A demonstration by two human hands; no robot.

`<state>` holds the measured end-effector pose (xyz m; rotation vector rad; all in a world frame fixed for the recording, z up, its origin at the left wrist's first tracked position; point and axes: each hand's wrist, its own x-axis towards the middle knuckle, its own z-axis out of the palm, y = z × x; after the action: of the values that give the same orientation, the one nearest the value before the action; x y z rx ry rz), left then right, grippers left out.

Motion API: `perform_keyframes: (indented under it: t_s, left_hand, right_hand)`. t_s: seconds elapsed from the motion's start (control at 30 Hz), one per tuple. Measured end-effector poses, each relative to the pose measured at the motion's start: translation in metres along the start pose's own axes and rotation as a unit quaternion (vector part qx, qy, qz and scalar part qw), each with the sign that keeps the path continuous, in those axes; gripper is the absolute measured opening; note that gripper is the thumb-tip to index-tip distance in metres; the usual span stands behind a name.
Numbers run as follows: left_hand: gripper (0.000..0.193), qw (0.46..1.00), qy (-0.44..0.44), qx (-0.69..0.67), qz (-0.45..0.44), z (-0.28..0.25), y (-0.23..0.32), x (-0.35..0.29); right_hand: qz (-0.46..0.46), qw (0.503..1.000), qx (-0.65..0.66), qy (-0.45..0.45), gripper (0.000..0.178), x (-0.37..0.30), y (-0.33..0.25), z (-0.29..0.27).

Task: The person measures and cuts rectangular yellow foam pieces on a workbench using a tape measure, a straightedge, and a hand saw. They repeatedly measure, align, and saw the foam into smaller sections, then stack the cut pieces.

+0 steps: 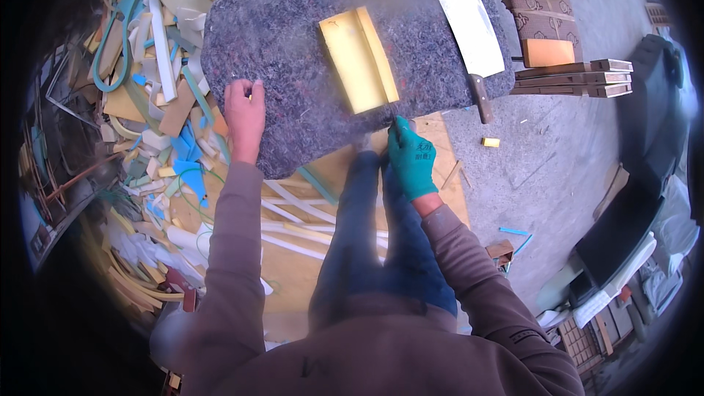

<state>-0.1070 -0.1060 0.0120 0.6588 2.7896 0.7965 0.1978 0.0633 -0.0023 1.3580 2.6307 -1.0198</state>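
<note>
My bare left hand [245, 121] is at the left edge of the grey felt-topped table [271, 66], its fingers curled in. A speck of yellow shows by its thumb, too small to name. My right hand [412, 160], in a green glove, is closed at the table's front edge; what it may hold is hidden. Just beyond it lies a yellow foam block [350, 62] with a narrower foam strip [377, 55] along its right side. Neither hand touches these pieces. A large cleaver-like knife [463, 18] with a dark wooden handle rests on the table's right side, handle toward me.
Foam offcuts [176, 95] in yellow, white and blue are heaped left of the table. To the right stands a chair [543, 18] with foam pieces on its patterned seat. White strips [293, 231] lie on a board by my legs. A dark sofa-like shape [623, 213] stands far right.
</note>
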Motion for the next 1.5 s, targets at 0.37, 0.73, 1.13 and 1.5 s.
perform_keyframes:
  t_s: [0.37, 0.73, 1.13, 1.5]
  left_hand:
    - [0.058, 0.963, -0.053, 0.072, 0.256, 0.020, 0.084, 0.011]
    - [0.111, 0.916, -0.248, 0.186, 0.254, 0.058, 0.160, 0.015]
    - [0.128, 0.920, -0.251, 0.197, 0.228, 0.068, 0.164, 0.009]
    - [0.135, 0.920, -0.236, 0.206, 0.235, 0.071, 0.162, 0.014]
  right_hand:
    - [-0.030, 0.999, 0.030, 0.016, 0.028, -0.003, 0.006, 0.001]
    - [-0.044, 0.997, 0.046, 0.036, 0.030, -0.004, 0.012, 0.006]
    - [-0.049, 0.995, 0.073, 0.041, 0.013, 0.025, -0.010, -0.004]
    - [-0.069, 0.996, 0.023, 0.049, 0.011, 0.034, -0.017, -0.003]
